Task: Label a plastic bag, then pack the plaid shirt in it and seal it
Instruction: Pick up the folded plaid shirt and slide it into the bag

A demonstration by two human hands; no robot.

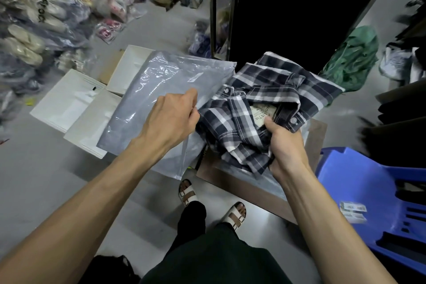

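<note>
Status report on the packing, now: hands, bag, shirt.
Left hand pinching the plastic bag edge. Right hand gripping the bunched plaid shirt, outside the bag. Nothing between shirt and bag.

Floor (pixel 46 180): grey and smooth, lying under my sandals (pixel 187 192).
Left: bagged shoes (pixel 30 30) piling up; white boxes (pixel 69 99) sitting near.
Right: blue plastic chair (pixel 368 191) standing beside me.
Ahead: metal rack poles (pixel 213 7) rising, darkness hanging behind.
</note>
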